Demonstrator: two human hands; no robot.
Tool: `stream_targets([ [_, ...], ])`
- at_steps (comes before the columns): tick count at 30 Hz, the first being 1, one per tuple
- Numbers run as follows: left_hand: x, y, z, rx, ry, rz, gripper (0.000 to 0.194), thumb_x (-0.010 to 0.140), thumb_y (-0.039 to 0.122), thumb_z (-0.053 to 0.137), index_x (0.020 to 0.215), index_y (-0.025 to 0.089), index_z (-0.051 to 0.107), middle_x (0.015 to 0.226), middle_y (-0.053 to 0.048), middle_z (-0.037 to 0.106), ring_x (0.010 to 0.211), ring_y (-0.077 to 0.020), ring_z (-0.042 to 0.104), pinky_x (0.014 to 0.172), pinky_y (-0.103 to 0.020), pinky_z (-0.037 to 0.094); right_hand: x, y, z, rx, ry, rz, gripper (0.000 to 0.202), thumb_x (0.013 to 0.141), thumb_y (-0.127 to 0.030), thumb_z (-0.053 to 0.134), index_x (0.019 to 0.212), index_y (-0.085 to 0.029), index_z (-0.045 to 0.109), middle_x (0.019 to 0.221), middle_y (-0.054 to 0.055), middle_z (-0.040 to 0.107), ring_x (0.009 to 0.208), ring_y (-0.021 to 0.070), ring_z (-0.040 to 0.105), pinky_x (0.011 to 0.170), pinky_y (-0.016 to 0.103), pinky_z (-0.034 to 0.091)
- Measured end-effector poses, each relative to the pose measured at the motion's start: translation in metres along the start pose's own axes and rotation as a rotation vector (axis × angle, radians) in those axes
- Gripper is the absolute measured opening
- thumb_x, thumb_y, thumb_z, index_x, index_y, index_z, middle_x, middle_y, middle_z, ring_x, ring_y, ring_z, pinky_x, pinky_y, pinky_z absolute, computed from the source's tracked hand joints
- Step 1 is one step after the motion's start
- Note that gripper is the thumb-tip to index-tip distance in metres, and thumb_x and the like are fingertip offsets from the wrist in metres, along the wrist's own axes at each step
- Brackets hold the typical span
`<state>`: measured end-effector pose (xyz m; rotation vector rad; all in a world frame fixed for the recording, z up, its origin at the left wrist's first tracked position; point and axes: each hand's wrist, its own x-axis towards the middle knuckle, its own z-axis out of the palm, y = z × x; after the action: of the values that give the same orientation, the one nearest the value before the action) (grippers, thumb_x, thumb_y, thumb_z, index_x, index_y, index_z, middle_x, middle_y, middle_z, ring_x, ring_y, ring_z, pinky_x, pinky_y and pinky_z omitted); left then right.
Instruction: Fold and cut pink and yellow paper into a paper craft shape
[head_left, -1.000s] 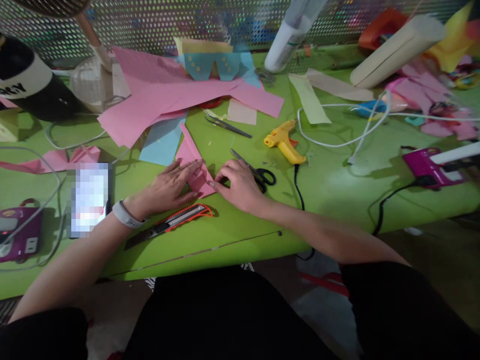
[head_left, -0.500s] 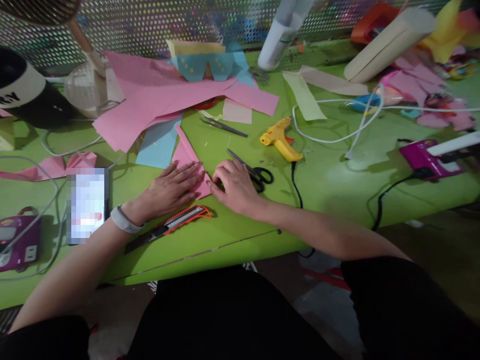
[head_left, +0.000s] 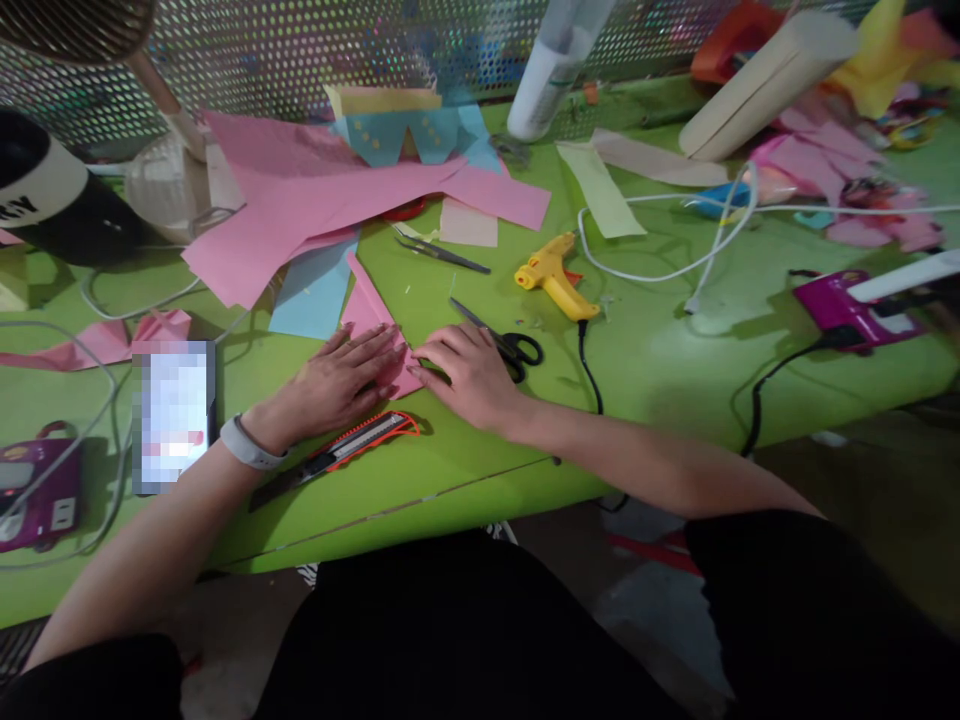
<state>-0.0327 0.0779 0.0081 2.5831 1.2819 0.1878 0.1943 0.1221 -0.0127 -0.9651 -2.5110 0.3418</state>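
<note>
A folded piece of pink paper [head_left: 366, 303] lies flat beneath a worker's left hand [head_left: 341, 378] on a green tabletop [head_left: 480, 470], its far point running out beyond the fingers and its near corner showing in the gap between the two hands. A raised, rolled-looking fold runs along the paper's right side, slanting down toward the right hand [head_left: 472, 380].

The left hand is laid out flat, palm down, fingers extended and close together across the middle of the paper, covering much of it; it presses on the sheet rather than gripping it. The right hand comes in from the other side, fingers curled and thumb reaching forward, with only a narrow space between them, the tips at the paper's right edge. Whether they pinch that edge or merely touch it cannot be told.

Just beside the right hand, on its outer side, are black-handled scissors [head_left: 508, 345], blades angled away from the body. Tweezers [head_left: 450, 257] lie beyond both hands, and a yellow glue gun [head_left: 553, 277] sits past the scissors, farther out to the right. An orange-edged utility knife [head_left: 360, 440] rests just below the left hand, on the side nearer the body. A blue sheet [head_left: 313, 290] lies just beyond the left hand, partly under larger pink sheets [head_left: 285, 190].
</note>
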Motion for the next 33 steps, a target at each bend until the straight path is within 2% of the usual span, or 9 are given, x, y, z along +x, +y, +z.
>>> stream_targets([
  [5, -0.001, -0.002, 0.003, 0.02, 0.022, 0.027, 0.052, 0.103, 0.041, 0.035, 0.146, 0.013, 0.044, 0.157, -0.015, 0.035, 0.149, -0.0232, 0.025, 0.124, -0.049, 0.013, -0.004, -0.002, -0.005, -0.071, -0.004, -0.064, 0.029, 0.101, -0.033, 0.046, 0.097, -0.023, 0.073, 0.101, 0.006, 0.07, 0.091, 0.0231, 0.052, 0.081, 0.041, 0.034],
  [9, -0.001, -0.003, 0.004, 0.043, 0.034, 0.046, 0.052, 0.103, 0.04, 0.035, 0.144, 0.011, 0.046, 0.156, -0.016, 0.036, 0.149, -0.0237, 0.027, 0.124, -0.049, 0.014, -0.01, -0.003, -0.007, -0.1, -0.042, -0.116, 0.029, 0.101, -0.029, 0.044, 0.108, -0.025, 0.072, 0.108, 0.006, 0.07, 0.096, 0.0244, 0.052, 0.082, 0.042, 0.032],
  [14, -0.002, -0.003, 0.002, 0.061, 0.015, 0.045, 0.052, 0.104, 0.041, 0.032, 0.146, 0.012, 0.043, 0.158, -0.014, 0.033, 0.15, -0.0223, 0.024, 0.124, -0.048, 0.013, -0.013, -0.004, -0.008, -0.115, -0.071, -0.14, 0.033, 0.102, -0.033, 0.042, 0.114, -0.021, 0.07, 0.114, 0.009, 0.069, 0.1, 0.0255, 0.052, 0.084, 0.042, 0.032],
  [19, -0.003, -0.005, 0.0, 0.044, -0.012, 0.058, 0.051, 0.104, 0.036, 0.03, 0.149, 0.015, 0.038, 0.16, -0.013, 0.03, 0.15, -0.0215, 0.022, 0.124, -0.049, 0.011, -0.015, -0.002, -0.005, -0.198, -0.039, -0.206, 0.036, 0.102, -0.032, 0.04, 0.115, -0.016, 0.07, 0.114, 0.011, 0.069, 0.1, 0.025, 0.052, 0.081, 0.041, 0.033],
  [27, -0.004, -0.004, 0.001, 0.059, 0.041, 0.058, 0.047, 0.103, 0.033, 0.036, 0.145, 0.014, 0.045, 0.158, -0.015, 0.033, 0.15, -0.0248, 0.023, 0.123, -0.052, 0.016, -0.018, 0.0, -0.001, -0.292, 0.055, -0.306, 0.038, 0.101, -0.031, 0.042, 0.115, -0.009, 0.069, 0.116, 0.014, 0.068, 0.103, 0.0252, 0.051, 0.081, 0.04, 0.035],
  [30, -0.003, 0.001, -0.002, 0.097, 0.119, 0.058, 0.044, 0.101, 0.034, 0.042, 0.14, 0.015, 0.05, 0.153, -0.016, 0.044, 0.145, -0.0285, 0.035, 0.121, -0.055, 0.023, -0.017, 0.0, -0.001, -0.313, 0.066, -0.314, 0.039, 0.101, -0.034, 0.041, 0.112, -0.011, 0.07, 0.115, 0.013, 0.069, 0.103, 0.0249, 0.051, 0.082, 0.039, 0.035],
  [33, -0.002, 0.014, -0.008, 0.146, 0.175, 0.064, 0.037, 0.1, 0.033, 0.047, 0.129, 0.013, 0.058, 0.133, -0.014, 0.063, 0.126, -0.0286, 0.056, 0.11, -0.05, 0.043, -0.017, 0.0, -0.002, -0.334, 0.089, -0.324, 0.039, 0.101, -0.034, 0.042, 0.11, -0.01, 0.07, 0.113, 0.013, 0.069, 0.1, 0.0243, 0.052, 0.081, 0.038, 0.035],
])
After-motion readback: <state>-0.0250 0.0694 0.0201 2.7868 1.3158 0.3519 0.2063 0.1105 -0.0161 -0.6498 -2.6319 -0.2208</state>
